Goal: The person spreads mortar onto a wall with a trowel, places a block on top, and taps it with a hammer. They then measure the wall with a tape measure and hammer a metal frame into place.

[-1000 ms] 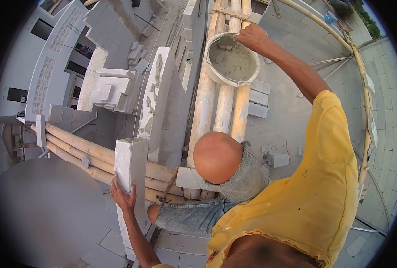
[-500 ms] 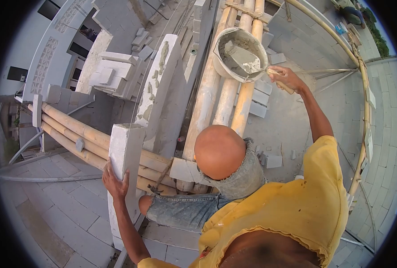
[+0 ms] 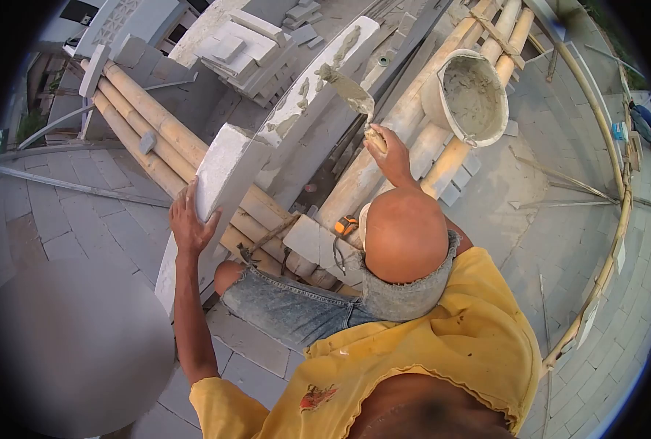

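Observation:
My right hand [image 3: 391, 155] is closed round the wooden handle of a trowel [image 3: 352, 95], whose blade carries grey mortar beside the top of the block wall [image 3: 314, 80]. Patches of mortar lie along that wall top. My left hand [image 3: 192, 219] rests with fingers spread against the side of a white block [image 3: 223, 164] at the near end of the wall; it touches the block without wrapping round it. A bucket [image 3: 466, 99] of wet mortar stands on the bamboo poles, right of the trowel.
Bamboo poles [image 3: 166, 132] run out to the left, and others [image 3: 384, 157] run beneath the bucket. An orange tape measure [image 3: 346, 224] lies by my knee. Stacked blocks [image 3: 241, 55] stand beyond the wall. A bamboo rail [image 3: 612, 256] curves at right; another person [image 3: 644, 123] is beyond it.
My right hand has brought the trowel out of the bucket and left to the wall, with mortar on it. The view has turned; my left hand stays on the block.

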Demonstrator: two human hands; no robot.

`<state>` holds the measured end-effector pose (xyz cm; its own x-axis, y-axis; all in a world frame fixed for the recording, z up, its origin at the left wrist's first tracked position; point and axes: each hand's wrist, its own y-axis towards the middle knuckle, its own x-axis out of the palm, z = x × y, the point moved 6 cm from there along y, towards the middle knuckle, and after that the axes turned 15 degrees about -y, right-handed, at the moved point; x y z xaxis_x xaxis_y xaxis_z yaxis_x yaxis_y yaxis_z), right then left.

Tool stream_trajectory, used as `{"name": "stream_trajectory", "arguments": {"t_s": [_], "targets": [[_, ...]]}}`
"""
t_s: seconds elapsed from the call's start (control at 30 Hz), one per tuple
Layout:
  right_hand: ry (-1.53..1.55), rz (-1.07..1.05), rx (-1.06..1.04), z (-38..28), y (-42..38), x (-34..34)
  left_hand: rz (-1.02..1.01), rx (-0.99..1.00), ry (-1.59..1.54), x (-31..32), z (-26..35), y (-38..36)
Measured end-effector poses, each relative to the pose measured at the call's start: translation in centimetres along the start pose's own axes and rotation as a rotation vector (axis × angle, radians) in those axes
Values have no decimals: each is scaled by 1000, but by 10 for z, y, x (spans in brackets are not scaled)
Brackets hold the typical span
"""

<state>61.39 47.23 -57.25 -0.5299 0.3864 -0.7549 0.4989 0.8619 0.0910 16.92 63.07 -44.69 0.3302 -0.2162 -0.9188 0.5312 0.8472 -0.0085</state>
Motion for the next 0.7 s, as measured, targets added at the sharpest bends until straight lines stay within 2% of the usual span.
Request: {"name": "stream_trajectory", "arguments": {"t_s": [0.2,0.3,0.33,0.43,0.53,0.63,0.7], "targets": [[-468,-51,-174,-7,12,87,-9,-41,1,2,-5,1],[-605,-249,-267,-7,-12,110,-6,-27,1,1,-4,1],[-632,-255,-305,-12,-20,107,-3,-21,-3,1,-4,1],[-507,-285,-351,-20,-36,93,6,-8,-4,-3,-1,0],[-270,-449,-312,-33,-43,61,7,-12,-8,-5,-2,2],[-149,-405,-267,-43,-19,31,-26,-36,-12,-3,-1,0],[-255,-359,-265,-35,13,29,-34,-37,-4,-2,1,0]]}}
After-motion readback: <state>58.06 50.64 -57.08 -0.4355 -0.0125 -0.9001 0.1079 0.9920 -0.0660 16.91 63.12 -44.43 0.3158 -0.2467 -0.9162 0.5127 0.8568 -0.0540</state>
